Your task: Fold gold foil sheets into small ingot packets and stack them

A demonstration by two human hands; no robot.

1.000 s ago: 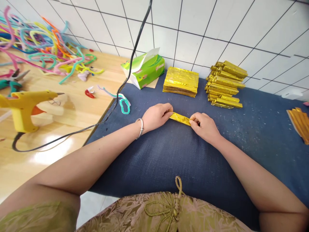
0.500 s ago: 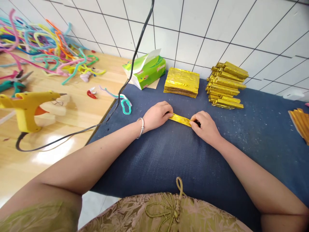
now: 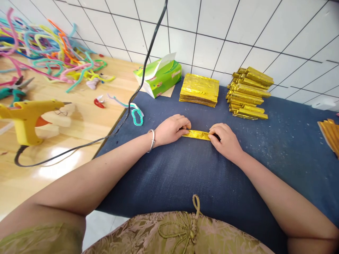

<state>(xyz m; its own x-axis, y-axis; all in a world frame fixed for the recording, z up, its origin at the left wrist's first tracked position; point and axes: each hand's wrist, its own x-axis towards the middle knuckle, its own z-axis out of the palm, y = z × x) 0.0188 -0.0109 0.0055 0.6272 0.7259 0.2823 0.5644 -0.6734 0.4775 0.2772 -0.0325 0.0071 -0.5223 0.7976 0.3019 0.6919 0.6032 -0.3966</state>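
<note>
A narrow folded strip of gold foil paper [image 3: 197, 134] lies nearly level across the dark blue cloth [image 3: 185, 176]. My left hand [image 3: 173, 130], with a silver bangle at the wrist, pinches the strip's left end. At its right end, the thumb and fingers of my right hand [image 3: 224, 139] are closed on the strip. Behind my hands stands a flat stack of gold sheets [image 3: 199, 89]. To its right is a pile of folded gold strips [image 3: 249, 92].
A green tissue pack [image 3: 161, 77] sits by the tiled wall. On the wooden table at left are a yellow glue gun [image 3: 26, 118], pliers [image 3: 17, 92] and tangled pipe cleaners [image 3: 53, 53]. The black cable [image 3: 144, 72] crosses left of my hands. More folded strips [image 3: 329, 134] lie far right.
My left hand has moved slightly left and toward me, bringing the strip's left end down so it lies more level. My right hand has barely moved.
</note>
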